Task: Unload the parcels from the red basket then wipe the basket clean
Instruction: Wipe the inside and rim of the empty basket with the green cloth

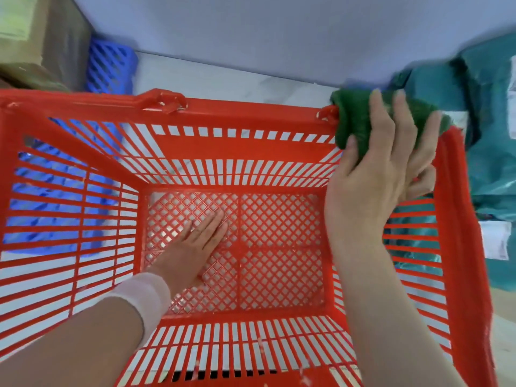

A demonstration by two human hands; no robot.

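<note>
Two hands are at the red basket [251,114] in the head view, and the basket fills the middle of the frame: the left grip [195,247] is down at lower centre, fingers straight and a little apart, palm pressed flat on the mesh floor. Up at the upper right corner, the right grip [385,169] is clamped on a green cloth [354,115], fingers curled over it, holding it against the basket's rim. Teal parcels [488,163] lie outside along the right edge of the frame, just beside the basket's right wall, with a blue basket [111,65] and a brown box [33,37] at upper left.
</note>
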